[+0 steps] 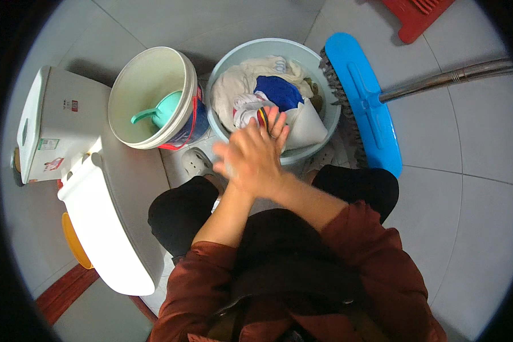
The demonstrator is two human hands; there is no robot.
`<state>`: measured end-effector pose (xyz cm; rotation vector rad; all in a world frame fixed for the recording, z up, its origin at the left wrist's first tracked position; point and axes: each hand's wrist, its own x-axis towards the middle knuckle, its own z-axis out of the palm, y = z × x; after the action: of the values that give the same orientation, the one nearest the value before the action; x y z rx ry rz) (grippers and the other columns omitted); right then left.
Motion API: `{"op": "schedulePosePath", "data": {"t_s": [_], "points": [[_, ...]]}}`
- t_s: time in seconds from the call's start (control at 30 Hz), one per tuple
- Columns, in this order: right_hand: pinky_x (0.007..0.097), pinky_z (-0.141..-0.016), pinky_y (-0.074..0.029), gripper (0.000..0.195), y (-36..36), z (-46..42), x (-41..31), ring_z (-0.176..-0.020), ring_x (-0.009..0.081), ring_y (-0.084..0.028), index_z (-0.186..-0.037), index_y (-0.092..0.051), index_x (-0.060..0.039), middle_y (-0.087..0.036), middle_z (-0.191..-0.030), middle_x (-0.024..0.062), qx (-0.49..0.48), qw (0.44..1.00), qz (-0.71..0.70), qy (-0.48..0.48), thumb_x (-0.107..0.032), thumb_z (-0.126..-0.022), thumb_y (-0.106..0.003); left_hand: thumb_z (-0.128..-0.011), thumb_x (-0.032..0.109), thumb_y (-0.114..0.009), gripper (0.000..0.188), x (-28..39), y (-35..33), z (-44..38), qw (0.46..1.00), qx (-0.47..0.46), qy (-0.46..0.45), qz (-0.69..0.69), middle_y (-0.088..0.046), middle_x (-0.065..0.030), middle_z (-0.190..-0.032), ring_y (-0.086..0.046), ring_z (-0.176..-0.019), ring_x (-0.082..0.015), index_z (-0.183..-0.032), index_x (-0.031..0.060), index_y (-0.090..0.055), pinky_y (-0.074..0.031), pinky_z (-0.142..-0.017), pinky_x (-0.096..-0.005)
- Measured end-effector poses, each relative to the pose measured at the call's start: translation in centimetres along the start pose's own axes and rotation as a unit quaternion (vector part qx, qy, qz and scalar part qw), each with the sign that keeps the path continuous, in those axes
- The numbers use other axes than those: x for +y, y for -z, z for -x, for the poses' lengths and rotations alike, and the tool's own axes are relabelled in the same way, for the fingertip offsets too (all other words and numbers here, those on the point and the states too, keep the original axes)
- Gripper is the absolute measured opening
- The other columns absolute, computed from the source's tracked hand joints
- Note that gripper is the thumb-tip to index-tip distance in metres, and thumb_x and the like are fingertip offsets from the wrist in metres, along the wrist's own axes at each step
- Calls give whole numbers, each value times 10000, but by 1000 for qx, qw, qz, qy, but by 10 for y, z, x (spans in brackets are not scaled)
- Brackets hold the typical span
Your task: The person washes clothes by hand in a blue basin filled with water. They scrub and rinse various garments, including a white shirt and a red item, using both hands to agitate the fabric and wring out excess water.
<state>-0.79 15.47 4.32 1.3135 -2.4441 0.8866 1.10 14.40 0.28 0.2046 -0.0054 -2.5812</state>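
My right hand [252, 160] lies palm down across my left hand [279, 125], with its thumb standing apart. The left hand is palm up beneath it, and its extended fingers show past the right hand. A pale patch shows near my right thumb, too blurred to name. What lies between the palms is hidden. Both hands are above the near rim of a light blue plastic basin [222, 53]. Inside it are cream cloth [233, 85], a bright blue cloth [280, 92], white fabric with a dark and yellow stripe, and an olive cloth at the right.
Left of the basin stands a white bucket [130, 92] with a red handle, holding a mint-green dipper [169, 111]. A toilet [111, 226] is at left. On the right lies a blue broom head [363, 98], below a red plastic piece [414, 19].
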Motion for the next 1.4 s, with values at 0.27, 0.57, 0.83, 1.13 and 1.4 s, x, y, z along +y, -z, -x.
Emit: {"op": "schedulePosePath", "data": {"t_s": [0.27, 0.57, 0.83, 1.13, 1.4], "points": [[377, -772, -438, 337, 28, -70, 95, -882, 314, -556, -1064, -470, -91, -548, -889, 161, -92, 932, -346, -48, -162, -758, -591, -932, 306, -330, 404, -8, -41, 0, 982, 118, 126, -73, -481, -119, -1198, -459, -1105, -244, -1203, 18, -412, -302, -999, -382], [306, -807, -433, 410, 12, 37, 114, -908, 212, -557, -1025, -502, -3, -559, -1004, 117, -207, 768, -524, -306, -107, -650, -631, -886, 447, -400, 507, -13, 14, 6, 969, 200, 131, -60, -483, -150, -1195, -503, -1040, -264, -1189, 41, -414, -379, -914, -393], [289, -735, -469, 307, 22, 80, 106, -880, 165, -556, -1082, -478, 35, -539, -1028, 120, -147, 495, -723, -459, 13, -778, -513, -828, 334, -577, 344, -9, 21, 49, 954, 244, 73, -159, -566, -89, -1016, -548, -930, -217, -1044, 79, -498, -449, -822, -358], [314, -728, -442, 501, 79, 67, 97, -856, 181, -526, -1146, -440, -70, -527, -1003, 102, -89, 793, -528, -291, -25, -685, -630, -859, 198, -480, 158, 17, -40, 62, 922, 237, 4, -308, -573, -70, -855, -569, -799, -173, -922, 54, -499, -478, -699, -332], [388, -864, -388, 608, 72, 61, 46, -991, 361, -491, -1176, -426, -57, -516, -1041, 164, -43, 911, -396, -104, -48, -616, -660, -848, 148, -473, 128, 14, -74, 44, 883, 212, 51, -415, -589, -71, -757, -569, -660, -162, -878, 33, -522, -462, -657, -289]]}}
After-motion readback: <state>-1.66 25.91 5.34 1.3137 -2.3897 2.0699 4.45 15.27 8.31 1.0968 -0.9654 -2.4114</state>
